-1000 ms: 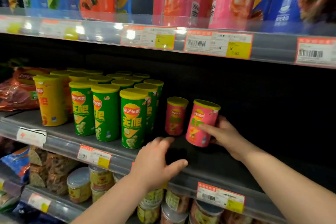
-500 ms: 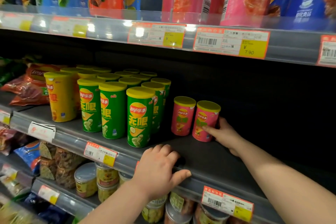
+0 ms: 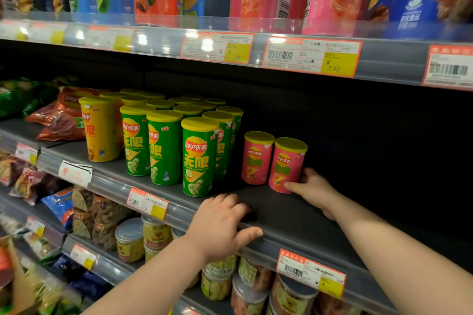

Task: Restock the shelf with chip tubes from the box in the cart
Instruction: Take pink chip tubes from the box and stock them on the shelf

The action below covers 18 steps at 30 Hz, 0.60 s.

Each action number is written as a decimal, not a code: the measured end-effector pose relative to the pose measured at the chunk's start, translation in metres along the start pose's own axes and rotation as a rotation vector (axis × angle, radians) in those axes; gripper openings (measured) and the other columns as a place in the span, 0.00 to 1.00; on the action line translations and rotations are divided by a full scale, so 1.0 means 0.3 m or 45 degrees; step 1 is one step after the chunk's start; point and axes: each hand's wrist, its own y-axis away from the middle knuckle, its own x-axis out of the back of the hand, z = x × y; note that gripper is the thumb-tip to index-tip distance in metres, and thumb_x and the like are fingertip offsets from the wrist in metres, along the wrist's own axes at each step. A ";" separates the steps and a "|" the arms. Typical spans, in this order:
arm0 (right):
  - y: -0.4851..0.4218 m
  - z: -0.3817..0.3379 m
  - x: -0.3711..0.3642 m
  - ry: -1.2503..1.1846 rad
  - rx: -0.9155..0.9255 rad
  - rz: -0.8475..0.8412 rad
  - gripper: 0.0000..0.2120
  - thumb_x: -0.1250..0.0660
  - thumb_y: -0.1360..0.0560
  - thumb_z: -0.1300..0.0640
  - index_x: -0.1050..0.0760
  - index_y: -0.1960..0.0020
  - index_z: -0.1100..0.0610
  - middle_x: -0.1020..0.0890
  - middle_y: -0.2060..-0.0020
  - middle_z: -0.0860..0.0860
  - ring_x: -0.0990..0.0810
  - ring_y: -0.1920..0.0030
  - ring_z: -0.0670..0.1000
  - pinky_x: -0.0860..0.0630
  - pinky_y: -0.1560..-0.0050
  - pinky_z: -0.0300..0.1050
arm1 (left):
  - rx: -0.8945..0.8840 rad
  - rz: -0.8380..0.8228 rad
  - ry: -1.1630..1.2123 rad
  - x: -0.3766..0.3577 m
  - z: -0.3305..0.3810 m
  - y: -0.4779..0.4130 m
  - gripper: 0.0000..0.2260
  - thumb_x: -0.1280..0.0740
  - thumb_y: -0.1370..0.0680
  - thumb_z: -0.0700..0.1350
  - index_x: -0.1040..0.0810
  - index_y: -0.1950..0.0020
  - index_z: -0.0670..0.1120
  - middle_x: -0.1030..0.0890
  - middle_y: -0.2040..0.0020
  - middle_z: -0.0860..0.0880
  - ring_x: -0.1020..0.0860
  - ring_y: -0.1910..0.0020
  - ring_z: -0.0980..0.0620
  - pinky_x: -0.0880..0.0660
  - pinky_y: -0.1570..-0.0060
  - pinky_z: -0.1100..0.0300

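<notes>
Shelf (image 3: 281,215): pink tube (image 3: 288,165) upright, lid up; right hand (image 3: 315,190) seemingly holds base.

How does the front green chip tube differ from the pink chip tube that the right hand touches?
The front green tube is green and taller; the pink tube is pink and shorter. The front green tube stands free near the front edge of the shelf; the pink tube stands farther back, gripped low by the right hand. Both stand upright, with yellow lids and the same round logo.
</notes>
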 end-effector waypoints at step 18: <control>0.432 -0.024 -0.161 1.024 1.014 -0.172 0.19 0.35 0.28 0.45 0.25 0.40 0.51 0.23 0.42 0.49 0.25 0.39 0.54 0.26 0.39 0.51 | 0.305 -0.046 0.018 0.063 0.141 0.218 0.28 0.40 0.30 0.59 0.29 0.34 0.47 0.24 0.36 0.42 0.25 0.37 0.39 0.26 0.42 0.44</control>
